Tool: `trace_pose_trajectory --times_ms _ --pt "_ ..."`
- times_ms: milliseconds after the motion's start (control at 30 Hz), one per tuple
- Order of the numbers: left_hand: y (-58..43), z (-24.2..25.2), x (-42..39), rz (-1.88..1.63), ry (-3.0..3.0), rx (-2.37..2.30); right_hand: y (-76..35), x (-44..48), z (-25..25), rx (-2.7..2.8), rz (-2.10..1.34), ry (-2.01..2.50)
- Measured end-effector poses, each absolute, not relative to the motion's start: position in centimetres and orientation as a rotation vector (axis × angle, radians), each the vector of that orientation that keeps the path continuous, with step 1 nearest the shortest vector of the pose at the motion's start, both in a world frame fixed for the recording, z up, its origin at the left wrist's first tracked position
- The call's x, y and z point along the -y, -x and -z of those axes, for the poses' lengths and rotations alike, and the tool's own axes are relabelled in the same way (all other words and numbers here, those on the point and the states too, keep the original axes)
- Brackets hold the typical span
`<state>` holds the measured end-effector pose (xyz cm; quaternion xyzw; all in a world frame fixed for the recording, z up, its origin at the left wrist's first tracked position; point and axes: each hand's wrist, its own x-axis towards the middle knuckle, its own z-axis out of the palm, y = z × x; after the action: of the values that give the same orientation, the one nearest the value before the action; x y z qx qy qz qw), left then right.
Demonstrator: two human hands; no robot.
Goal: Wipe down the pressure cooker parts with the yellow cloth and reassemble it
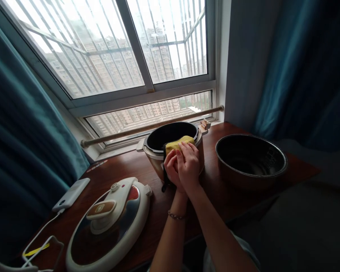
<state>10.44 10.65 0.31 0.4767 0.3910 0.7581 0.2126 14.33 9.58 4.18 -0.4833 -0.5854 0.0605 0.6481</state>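
Both my hands are together at the near rim of an electric pressure cooker body (154, 162), which stands by the window with its dark inside showing. A folded yellow cloth (179, 142) is gripped between them, its top edge level with the cooker's rim. My left hand (172, 169) has its fingers curled, and a braided bracelet circles that wrist. My right hand (189, 164) overlaps it, fingers bent over the cloth. A dark strip (164, 172) hangs down beside the left hand; what it belongs to is unclear. The lower part of the cloth is hidden by my hands.
The cooker's lid (121, 223) lies on the wooden table (136, 168) at front left. To the right stands a black-lined inner pot (251, 155). A white power bank (71, 194) with a cable is at far left. A rail (155, 126) crosses the window behind.
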Motion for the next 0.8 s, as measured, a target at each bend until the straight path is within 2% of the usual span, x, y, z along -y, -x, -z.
trace_pose_trajectory --times_ms 133,367,500,600,800 --pt "-9.9 -2.7 -10.2 -2.384 -1.169 -0.872 -15.2 -10.5 -2.9 1.479 -0.086 1.057" --pt "-6.6 -7.2 -9.1 -2.099 -0.863 -0.825 -16.2 -11.0 -1.3 1.579 0.005 1.030" --pt "-6.1 -9.5 -6.5 -2.169 -0.952 -0.754 -16.7 -10.7 -1.6 1.438 -0.039 0.977" --pt "-6.7 -10.6 -4.9 -2.219 -0.998 -0.718 -17.3 -10.6 -2.4 1.205 -0.210 0.942" --pt "-8.2 -10.7 -4.7 -2.115 -1.090 -0.707 -23.2 -7.7 -5.0 0.438 -0.898 0.564"
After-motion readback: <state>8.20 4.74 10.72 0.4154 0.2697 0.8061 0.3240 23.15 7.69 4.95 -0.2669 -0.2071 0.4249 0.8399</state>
